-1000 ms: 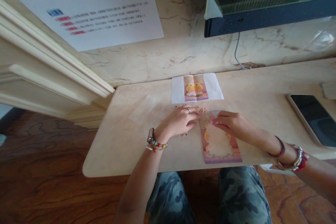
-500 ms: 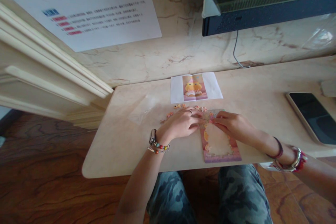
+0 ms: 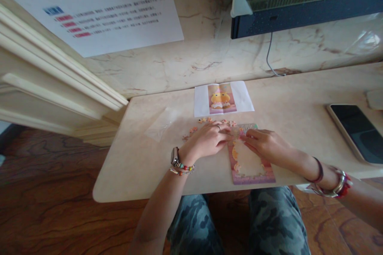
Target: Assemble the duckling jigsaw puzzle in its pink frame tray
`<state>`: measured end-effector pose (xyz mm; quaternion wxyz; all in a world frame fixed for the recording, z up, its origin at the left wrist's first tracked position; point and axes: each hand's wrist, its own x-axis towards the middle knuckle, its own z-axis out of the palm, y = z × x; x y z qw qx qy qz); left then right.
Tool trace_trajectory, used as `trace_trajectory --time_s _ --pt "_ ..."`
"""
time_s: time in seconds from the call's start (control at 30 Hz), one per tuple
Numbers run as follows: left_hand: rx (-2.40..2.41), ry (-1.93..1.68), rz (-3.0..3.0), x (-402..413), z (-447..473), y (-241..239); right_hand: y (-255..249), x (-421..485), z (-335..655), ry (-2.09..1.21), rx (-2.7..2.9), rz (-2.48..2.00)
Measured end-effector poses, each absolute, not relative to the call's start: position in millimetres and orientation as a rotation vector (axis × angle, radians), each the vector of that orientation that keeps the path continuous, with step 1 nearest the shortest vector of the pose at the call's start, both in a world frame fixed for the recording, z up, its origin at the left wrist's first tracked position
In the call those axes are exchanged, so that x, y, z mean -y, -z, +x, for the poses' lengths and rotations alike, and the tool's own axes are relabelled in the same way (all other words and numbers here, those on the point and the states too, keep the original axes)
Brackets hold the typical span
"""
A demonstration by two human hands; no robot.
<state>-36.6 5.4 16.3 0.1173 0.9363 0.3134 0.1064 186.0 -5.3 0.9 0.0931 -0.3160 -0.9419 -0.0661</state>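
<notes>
A jigsaw puzzle [image 3: 253, 180] lies near the table's front edge, its border joined and its middle a bare pale area. My left hand [image 3: 211, 139] rests palm down at the puzzle's upper left, fingers stretched out and touching its edge. Over the upper part, my right hand [image 3: 263, 143] has its thumb and fingers pinched together on a small pink puzzle piece [image 3: 241, 136], mostly covered by the fingertips. Several loose puzzle pieces [image 3: 194, 130] lie beyond and left of my left hand.
Behind the puzzle is a paper sheet [image 3: 245, 97] with a printed yellow cartoon figure. A clear plastic bag [image 3: 161, 125] lies to the left, a phone [image 3: 357, 131] to the right. A screen [image 3: 305, 18] hangs above the table [image 3: 128, 167]; its cable runs down the wall.
My right hand's fingertips have shifted very slightly at the puzzle's upper part. The left hand stays in place, and the view has tilted a little.
</notes>
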Motion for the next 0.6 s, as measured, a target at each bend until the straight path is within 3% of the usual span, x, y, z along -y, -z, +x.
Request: trace_trajectory --time_s 0.13,0.4,0.6 --pt "-0.934 -0.328 2.735 -4.4 -33.9 -14.4 1.9 5.2 186.4 0.166 2.829 -0.938" --pt "-0.961 -0.511 2.647 -8.5 -42.2 -20.7 -33.0 -13.8 190.1 -0.275 2.651 -0.92" --pt "-1.367 -0.785 2.563 -21.2 -79.7 -29.6 -50.6 -51.8 166.1 -0.408 2.738 -0.811"
